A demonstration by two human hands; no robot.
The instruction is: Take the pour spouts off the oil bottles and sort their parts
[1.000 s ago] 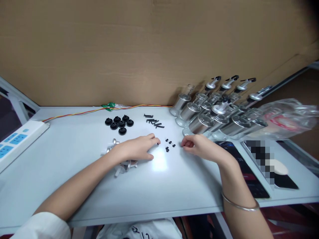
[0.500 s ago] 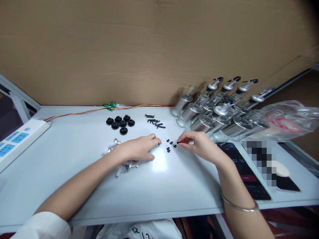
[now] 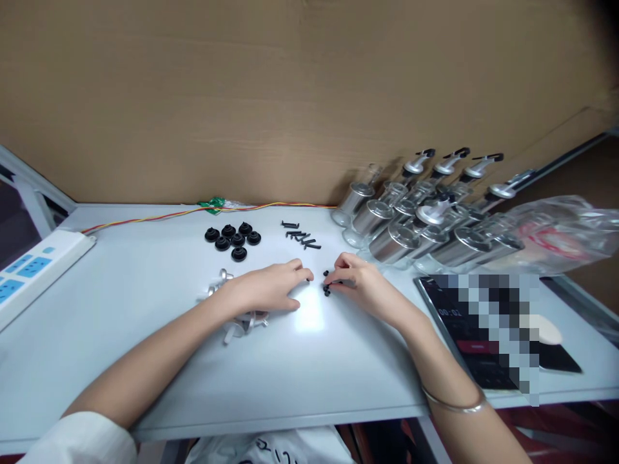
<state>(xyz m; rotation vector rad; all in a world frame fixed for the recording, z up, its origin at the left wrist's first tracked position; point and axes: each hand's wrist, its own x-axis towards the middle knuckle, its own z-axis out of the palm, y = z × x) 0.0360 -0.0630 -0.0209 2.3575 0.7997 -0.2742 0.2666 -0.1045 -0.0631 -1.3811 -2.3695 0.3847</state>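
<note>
My right hand (image 3: 360,283) is over a small cluster of black plug-like pieces (image 3: 327,292), its thumb and fingers pinched at one of them and covering part of the group. My left hand (image 3: 278,287) rests palm down to the left of the cluster, thumb and fingers apart. A tiny dark spot shows by its index fingertip. Under and beside my left wrist lie silver and clear pourer tops (image 3: 246,322), partly hidden by the arm. Farther back are thin black bent levers (image 3: 302,237) in a loose row and several round black ribbed stoppers (image 3: 237,240).
Steel-and-glass bottles (image 3: 394,241), some topped with pourers, crowd the back right beside a clear plastic bag (image 3: 561,232). A phone (image 3: 476,348) lies at the right. A power strip (image 3: 43,267) sits at the left; a red-yellow wire (image 3: 169,216) runs along the cardboard wall (image 3: 242,103).
My right hand has moved left, from the right side of the small black pieces to over them. My left hand has stayed in place.
</note>
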